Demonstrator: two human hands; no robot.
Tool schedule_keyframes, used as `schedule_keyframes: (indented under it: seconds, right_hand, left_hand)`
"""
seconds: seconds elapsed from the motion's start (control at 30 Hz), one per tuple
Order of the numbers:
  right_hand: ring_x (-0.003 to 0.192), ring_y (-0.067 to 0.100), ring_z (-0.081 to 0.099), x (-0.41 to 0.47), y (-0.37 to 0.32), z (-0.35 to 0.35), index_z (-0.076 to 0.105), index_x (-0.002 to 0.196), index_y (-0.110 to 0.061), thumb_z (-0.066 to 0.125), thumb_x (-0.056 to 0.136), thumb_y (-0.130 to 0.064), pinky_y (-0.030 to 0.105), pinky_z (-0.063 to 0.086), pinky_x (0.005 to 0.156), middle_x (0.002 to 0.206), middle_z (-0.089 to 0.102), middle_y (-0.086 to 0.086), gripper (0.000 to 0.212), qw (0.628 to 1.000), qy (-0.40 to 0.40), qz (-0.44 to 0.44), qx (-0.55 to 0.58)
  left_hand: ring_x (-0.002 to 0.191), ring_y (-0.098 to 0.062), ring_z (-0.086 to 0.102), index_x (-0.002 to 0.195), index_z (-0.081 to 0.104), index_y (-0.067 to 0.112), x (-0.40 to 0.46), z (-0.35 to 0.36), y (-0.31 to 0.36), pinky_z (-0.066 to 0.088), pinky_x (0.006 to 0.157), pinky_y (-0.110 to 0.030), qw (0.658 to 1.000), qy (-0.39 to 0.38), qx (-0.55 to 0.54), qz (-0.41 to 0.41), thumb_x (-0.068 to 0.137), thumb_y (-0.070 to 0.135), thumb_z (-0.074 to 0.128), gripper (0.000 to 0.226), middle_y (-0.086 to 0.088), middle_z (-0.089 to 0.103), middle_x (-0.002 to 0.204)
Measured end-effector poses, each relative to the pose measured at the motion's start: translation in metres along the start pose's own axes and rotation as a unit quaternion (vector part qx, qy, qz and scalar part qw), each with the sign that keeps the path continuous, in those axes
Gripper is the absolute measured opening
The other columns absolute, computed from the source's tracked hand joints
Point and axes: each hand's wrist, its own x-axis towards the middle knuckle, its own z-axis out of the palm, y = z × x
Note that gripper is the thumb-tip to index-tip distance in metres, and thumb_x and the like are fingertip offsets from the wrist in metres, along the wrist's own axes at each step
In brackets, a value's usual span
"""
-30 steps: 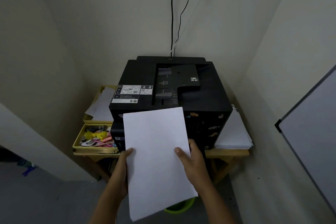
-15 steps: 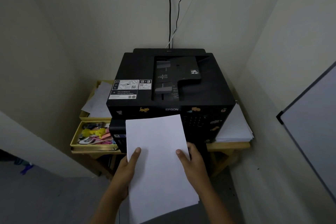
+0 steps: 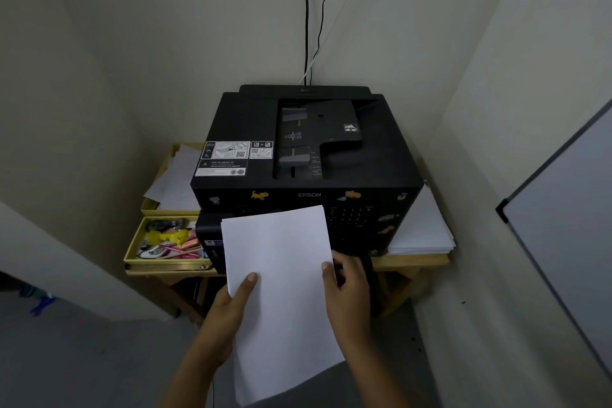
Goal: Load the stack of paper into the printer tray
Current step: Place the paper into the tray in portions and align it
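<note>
Head view: looking down at a black printer (image 3: 308, 156) on a small wooden table (image 3: 410, 262) in a corner.
Paper: a white stack of paper (image 3: 281, 291) is held up in the air in front of the printer. Its top edge covers part of the printer's front.
Left hand: the left hand (image 3: 228, 311) grips the paper at its 9 o'clock edge. The thumb lies flat on top of the sheet and the fingers are hidden under it.
Right hand: the right hand (image 3: 347, 288) grips the paper at its 3 o'clock edge. The thumb presses on top and the fingers curl behind.
Printer tray: hidden behind the paper, so I cannot tell if it is open.
At 9 o'clock from the printer: a yellow box (image 3: 132, 255) full of small bright things, with loose sheets (image 3: 175, 182) lying behind it.
At 3 o'clock from the printer: a pile of white pages (image 3: 424, 228) on the table, just beside the printer.
At 12 o'clock: cables (image 3: 306, 10) run up the wall.
Far at 3 o'clock: a whiteboard (image 3: 563, 242) leans along the wall.
</note>
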Motion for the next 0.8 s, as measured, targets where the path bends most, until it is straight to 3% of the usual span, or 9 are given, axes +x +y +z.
schedule_keyframes:
  seconds: [0.27, 0.37, 0.6, 0.8]
  right_hand:
    - [0.104, 0.004, 0.071, -0.005, -0.002, 0.006, 0.077, 0.121, -0.026, 0.074, 0.102, -0.03, 0.032, 0.066, 0.09, 0.112, 0.073, -0.016, 0.019, 0.998, 0.045, 0.023, 0.022]
    - [0.095, 0.007, 0.071, -0.005, -0.003, 0.004, 0.07, 0.113, -0.03, 0.077, 0.101, -0.03, 0.034, 0.067, 0.084, 0.104, 0.073, -0.013, 0.014, 0.995, 0.019, 0.068, 0.075]
    - [0.1, 0.003, 0.073, -0.01, -0.002, -0.004, 0.066, 0.125, -0.032, 0.08, 0.098, -0.034, 0.025, 0.065, 0.079, 0.11, 0.075, -0.014, 0.03, 0.986, -0.037, 0.09, 0.133]
    - [0.097, 0.008, 0.072, -0.011, -0.003, -0.002, 0.066, 0.113, -0.034, 0.081, 0.097, -0.035, 0.026, 0.065, 0.08, 0.104, 0.073, -0.015, 0.022, 0.993, 0.003, 0.058, 0.103]
  left_hand:
    - [0.107, -0.026, 0.069, 0.122, 0.06, 0.036, -0.011, 0.003, 0.001, 0.057, 0.083, -0.043, 1.0, -0.006, 0.012, 0.011, 0.097, 0.047, 0.061, 0.027, 0.0, 0.072, 0.118]
    - [0.11, -0.028, 0.069, 0.135, 0.06, 0.028, -0.011, 0.0, -0.003, 0.058, 0.094, -0.052, 1.0, -0.006, 0.021, 0.011, 0.092, 0.054, 0.064, 0.051, -0.002, 0.073, 0.121]
    - [0.111, -0.03, 0.07, 0.14, 0.059, 0.025, -0.011, -0.006, -0.009, 0.056, 0.099, -0.057, 1.0, 0.013, 0.011, 0.007, 0.087, 0.062, 0.068, 0.065, -0.003, 0.074, 0.123]
    - [0.107, -0.029, 0.07, 0.134, 0.059, 0.025, -0.011, 0.0, -0.011, 0.058, 0.089, -0.048, 1.0, 0.009, 0.009, 0.011, 0.098, 0.047, 0.061, 0.043, -0.003, 0.073, 0.119]
